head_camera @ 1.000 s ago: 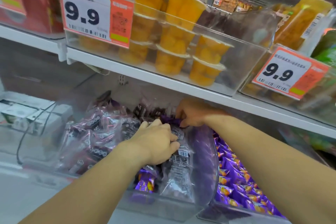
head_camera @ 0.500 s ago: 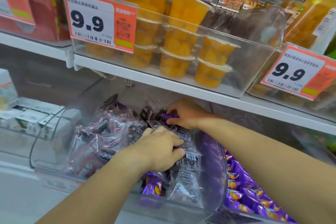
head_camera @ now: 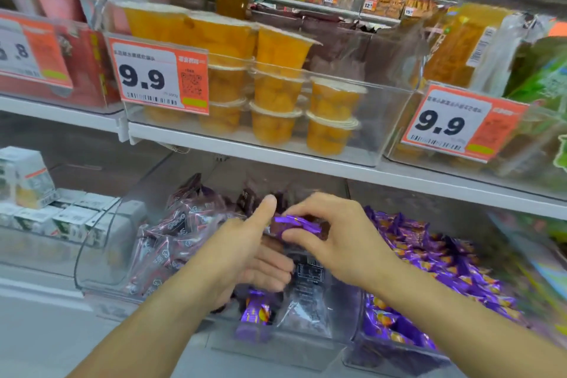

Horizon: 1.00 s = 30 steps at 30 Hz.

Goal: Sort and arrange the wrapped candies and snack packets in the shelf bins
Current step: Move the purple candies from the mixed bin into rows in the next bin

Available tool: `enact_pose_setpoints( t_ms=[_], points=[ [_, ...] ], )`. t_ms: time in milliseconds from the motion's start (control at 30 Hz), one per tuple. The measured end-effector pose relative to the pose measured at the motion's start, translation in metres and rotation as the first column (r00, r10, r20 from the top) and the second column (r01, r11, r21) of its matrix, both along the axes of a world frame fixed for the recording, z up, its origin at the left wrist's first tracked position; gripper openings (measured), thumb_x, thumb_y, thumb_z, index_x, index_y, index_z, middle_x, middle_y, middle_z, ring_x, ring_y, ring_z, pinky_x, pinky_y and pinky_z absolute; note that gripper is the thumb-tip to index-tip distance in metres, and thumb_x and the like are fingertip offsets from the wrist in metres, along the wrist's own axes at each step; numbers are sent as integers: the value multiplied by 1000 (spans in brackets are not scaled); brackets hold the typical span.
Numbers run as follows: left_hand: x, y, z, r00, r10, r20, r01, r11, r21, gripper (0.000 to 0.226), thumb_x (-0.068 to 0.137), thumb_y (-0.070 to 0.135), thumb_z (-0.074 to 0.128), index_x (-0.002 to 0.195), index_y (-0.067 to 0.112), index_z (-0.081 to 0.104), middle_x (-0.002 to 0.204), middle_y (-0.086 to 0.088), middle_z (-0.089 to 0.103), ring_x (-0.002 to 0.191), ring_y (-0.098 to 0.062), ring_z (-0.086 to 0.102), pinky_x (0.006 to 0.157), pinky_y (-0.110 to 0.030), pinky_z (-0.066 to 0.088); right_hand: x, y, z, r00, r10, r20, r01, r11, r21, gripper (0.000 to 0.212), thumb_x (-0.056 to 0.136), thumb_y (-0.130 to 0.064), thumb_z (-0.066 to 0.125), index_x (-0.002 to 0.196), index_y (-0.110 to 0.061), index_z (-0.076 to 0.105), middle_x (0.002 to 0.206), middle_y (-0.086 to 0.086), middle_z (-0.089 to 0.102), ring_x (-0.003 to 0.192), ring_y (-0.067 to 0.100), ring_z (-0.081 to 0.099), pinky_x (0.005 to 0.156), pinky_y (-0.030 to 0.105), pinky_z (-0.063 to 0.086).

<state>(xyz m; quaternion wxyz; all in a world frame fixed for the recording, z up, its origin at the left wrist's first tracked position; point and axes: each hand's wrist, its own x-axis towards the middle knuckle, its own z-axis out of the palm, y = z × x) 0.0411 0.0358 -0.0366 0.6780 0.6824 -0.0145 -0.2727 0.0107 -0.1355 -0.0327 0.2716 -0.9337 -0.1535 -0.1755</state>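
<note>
Two bare forearms and hands [head_camera: 242, 252], no sleeves, rings or watch.

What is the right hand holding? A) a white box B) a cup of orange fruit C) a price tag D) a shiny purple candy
D: the right hand pinches a shiny purple candy between thumb and fingers, above the clear bin of dark packets; the fruit cups sit untouched on the shelf above.
</note>
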Motion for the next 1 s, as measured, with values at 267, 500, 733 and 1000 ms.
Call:
enact_pose_setpoints(
  t_ms=[267,500,733,1000],
  points=[
    [-23,3,4,976,-208,57,214,966,-147,30,95,18,57,111,-7,61,97,-26,73,86,-37,73,69,-34,61,-73,-29,5,979,-81,-185,166,848,503,31,75,-5,83,96,-26,75,95,-13,75,88,6,72,76,23,59],
    [-34,-23,4,967,-202,153,227,959,-171,32,81,18,70,109,3,70,103,-19,74,93,-27,73,78,-30,59,-107,-50,4,960,17,-281,257,349,901,36,71,-14,73,105,-7,65,93,17,76,81,29,74,71,32,61],
    [-44,-57,7,990,-138,12,137,963,-234,26,76,8,65,96,-6,73,98,-26,72,83,-31,70,77,-42,62,-109,-62,-2,912,148,-382,364,135,922,32,68,-7,75,99,-4,68,87,15,73,70,31,71,70,33,62],
    [-48,-79,5,974,-83,210,107,988,-108,38,74,28,69,103,2,71,88,-21,75,69,-27,70,59,-29,58,-111,-91,5,897,178,-405,409,16,912,36,67,-1,73,101,-2,62,76,13,68,68,30,70,55,30,58]
  ],
)
